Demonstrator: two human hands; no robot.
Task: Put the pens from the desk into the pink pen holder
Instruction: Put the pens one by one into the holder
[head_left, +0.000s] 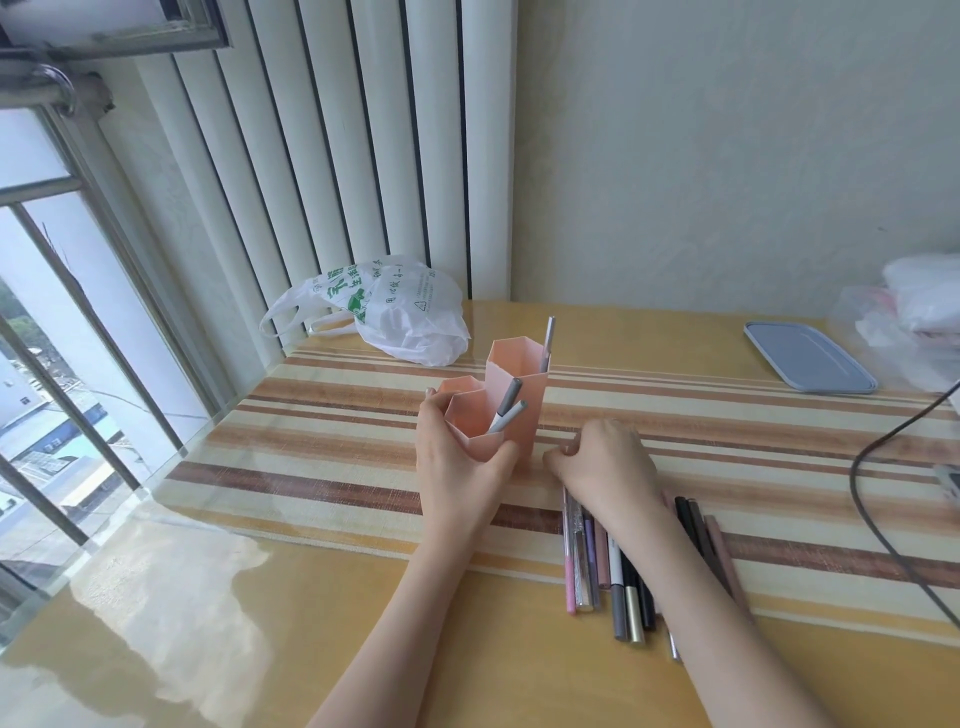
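**Left hand steadies the pink holder, right hand over the pen row**

At the centre of the frame the pink pen holder (511, 402), a matte cluster of hexagonal tubes of differing heights, stands upright on the striped woven runner (727, 436) under the table's (156, 623) glossy clear cover. The left hand (457, 462) wraps it from the near side, fingers (429, 402) curled round the left wall and thumb on the front face. Two grey-capped pens (506, 410) lean out of the low front tube; a slim pale pen (547, 343) stands in the tall rear one.

Just right of the holder, the right hand (605, 465) lies knuckles up on the runner, its fingers bent down at the far ends of the loose pens (613, 566); whether it pinches one cannot be told. Those pens lie side by side in the lower right, thin straight barrels in pink, silver, purple, brown, white, black and gold.

Further back sit a crinkled white plastic bag (410, 312) and a flat blue-grey lid (808, 364) with rounded corners
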